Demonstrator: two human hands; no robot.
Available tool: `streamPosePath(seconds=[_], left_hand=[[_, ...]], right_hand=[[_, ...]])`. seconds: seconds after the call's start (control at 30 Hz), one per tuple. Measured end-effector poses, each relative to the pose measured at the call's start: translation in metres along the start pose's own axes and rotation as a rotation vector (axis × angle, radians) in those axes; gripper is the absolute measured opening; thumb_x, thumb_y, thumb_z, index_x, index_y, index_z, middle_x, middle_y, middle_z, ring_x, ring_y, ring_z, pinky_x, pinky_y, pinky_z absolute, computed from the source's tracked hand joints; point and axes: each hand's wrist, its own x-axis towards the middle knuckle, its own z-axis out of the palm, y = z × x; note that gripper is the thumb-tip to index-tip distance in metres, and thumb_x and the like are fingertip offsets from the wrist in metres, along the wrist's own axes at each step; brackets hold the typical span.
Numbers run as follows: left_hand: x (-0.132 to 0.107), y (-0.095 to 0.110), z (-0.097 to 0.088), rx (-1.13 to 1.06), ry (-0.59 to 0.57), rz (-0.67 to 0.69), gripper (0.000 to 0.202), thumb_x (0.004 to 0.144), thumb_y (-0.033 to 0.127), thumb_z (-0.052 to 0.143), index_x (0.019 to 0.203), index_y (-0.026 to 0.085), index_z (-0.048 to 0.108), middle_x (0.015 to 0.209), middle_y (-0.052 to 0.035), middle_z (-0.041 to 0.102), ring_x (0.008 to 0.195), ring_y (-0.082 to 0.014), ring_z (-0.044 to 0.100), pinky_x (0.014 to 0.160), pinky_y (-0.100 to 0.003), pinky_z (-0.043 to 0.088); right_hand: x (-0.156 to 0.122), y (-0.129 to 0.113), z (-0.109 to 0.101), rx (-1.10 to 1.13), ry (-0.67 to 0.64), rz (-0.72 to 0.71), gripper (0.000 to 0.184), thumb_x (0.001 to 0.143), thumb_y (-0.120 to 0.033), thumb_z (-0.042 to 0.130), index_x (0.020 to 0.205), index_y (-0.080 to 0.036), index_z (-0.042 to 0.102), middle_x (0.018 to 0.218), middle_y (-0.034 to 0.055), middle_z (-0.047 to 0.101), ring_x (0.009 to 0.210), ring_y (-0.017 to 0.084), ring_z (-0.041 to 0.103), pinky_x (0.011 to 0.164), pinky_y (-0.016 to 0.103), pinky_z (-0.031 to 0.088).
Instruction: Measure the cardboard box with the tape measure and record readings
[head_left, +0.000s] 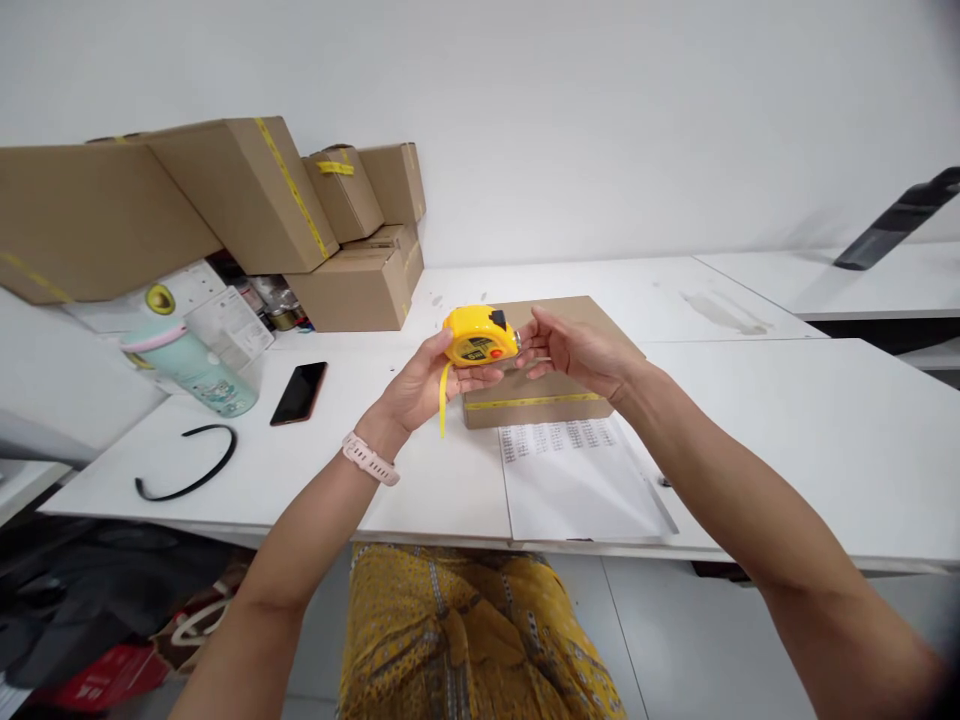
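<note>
A yellow tape measure (474,330) with a black and red detail on its case rests in my left hand (424,385), which grips it from the left and below. A yellow strap (443,400) hangs down from it. My right hand (566,350) is just right of the case, fingers apart and curved toward its metal end; whether the fingertips touch it I cannot tell. Beneath both hands a flat cardboard box (592,385) with a yellow strip along its front lies on the table. A printed sheet (577,490) lies in front of the box, partly under it.
Several cardboard boxes (352,290) are stacked at the back left. A mint tumbler (195,370), a phone (299,393) and a black headband (225,460) lie on the white table (442,500) at left. A dark bottle (896,220) leans at far right.
</note>
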Motion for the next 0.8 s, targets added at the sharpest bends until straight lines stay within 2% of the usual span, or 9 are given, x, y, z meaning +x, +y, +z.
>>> streamPosePath(seconds=[0.1,0.2,0.27,0.37,0.43,0.5,0.63,0.73,0.8], left_hand=[[0.005,0.002,0.003,-0.097,0.043,-0.07,0.049,0.094,0.054,0.066,0.124,0.014,0.066,0.115,-0.0152,0.077,0.093,-0.0276,0.078,0.099,-0.047,0.059],[0.01,0.012,-0.002,-0.126,0.099,-0.08,0.041,0.097,0.046,0.063,0.122,0.013,0.065,0.11,-0.0129,0.078,0.082,-0.0217,0.078,0.092,-0.041,0.062],[0.014,0.024,-0.014,-0.085,0.141,-0.085,0.041,0.097,0.045,0.063,0.123,0.013,0.065,0.108,-0.0127,0.079,0.076,-0.0201,0.077,0.085,-0.038,0.065],[0.018,0.045,-0.045,0.018,0.245,-0.129,0.052,0.094,0.051,0.065,0.128,0.011,0.065,0.101,-0.015,0.079,0.07,-0.0215,0.076,0.072,-0.036,0.066],[0.019,0.058,-0.071,0.085,0.334,-0.177,0.055,0.092,0.053,0.064,0.128,0.011,0.065,0.096,-0.0161,0.08,0.064,-0.0216,0.074,0.065,-0.035,0.066],[0.019,0.067,-0.094,0.141,0.397,-0.229,0.054,0.092,0.053,0.063,0.128,0.013,0.065,0.093,-0.0158,0.08,0.059,-0.0211,0.072,0.061,-0.036,0.066],[0.018,0.072,-0.115,0.207,0.423,-0.309,0.05,0.089,0.05,0.067,0.125,0.015,0.066,0.094,-0.0145,0.08,0.06,-0.0224,0.074,0.061,-0.038,0.067],[0.02,0.066,-0.11,0.233,0.414,-0.293,0.048,0.085,0.046,0.071,0.12,0.014,0.068,0.094,-0.0143,0.079,0.063,-0.0241,0.075,0.06,-0.039,0.067],[0.022,0.062,-0.102,0.243,0.4,-0.292,0.045,0.086,0.046,0.07,0.119,0.015,0.069,0.096,-0.0151,0.079,0.067,-0.0247,0.076,0.061,-0.038,0.066]], right_hand=[[0.003,-0.001,0.001,0.007,-0.012,-0.006,0.044,0.095,-0.06,0.063,0.081,-0.02,0.072,0.083,0.0066,0.074,0.076,0.017,0.07,0.064,0.026,0.058],[0.009,-0.008,-0.018,-0.01,0.068,-0.069,0.034,0.087,-0.053,0.077,0.086,-0.02,0.071,0.088,0.0082,0.074,0.079,0.02,0.07,0.066,0.029,0.059],[0.014,-0.015,-0.047,-0.011,0.194,-0.129,0.03,0.084,-0.047,0.082,0.084,-0.02,0.068,0.086,0.0082,0.072,0.081,0.021,0.07,0.069,0.032,0.061],[0.02,-0.017,-0.107,-0.031,0.421,-0.213,0.022,0.09,-0.041,0.074,0.081,-0.023,0.064,0.081,0.0057,0.069,0.085,0.021,0.07,0.079,0.033,0.061],[0.019,-0.009,-0.143,-0.05,0.577,-0.201,0.02,0.095,-0.036,0.066,0.08,-0.023,0.063,0.078,0.0036,0.067,0.084,0.019,0.068,0.083,0.032,0.059],[0.017,0.004,-0.164,-0.074,0.671,-0.133,0.021,0.097,-0.033,0.062,0.079,-0.022,0.063,0.077,0.0022,0.065,0.08,0.016,0.066,0.085,0.031,0.057],[0.012,0.031,-0.168,-0.173,0.657,-0.06,0.023,0.097,-0.038,0.063,0.081,-0.021,0.066,0.086,0.0039,0.07,0.083,0.016,0.065,0.082,0.029,0.054],[0.014,0.038,-0.155,-0.28,0.637,-0.043,0.027,0.095,-0.044,0.066,0.082,-0.02,0.069,0.096,0.0048,0.072,0.089,0.018,0.064,0.078,0.028,0.051],[0.016,0.038,-0.15,-0.337,0.675,-0.017,0.03,0.093,-0.045,0.069,0.078,-0.02,0.067,0.093,0.0045,0.07,0.086,0.017,0.062,0.075,0.028,0.048]])
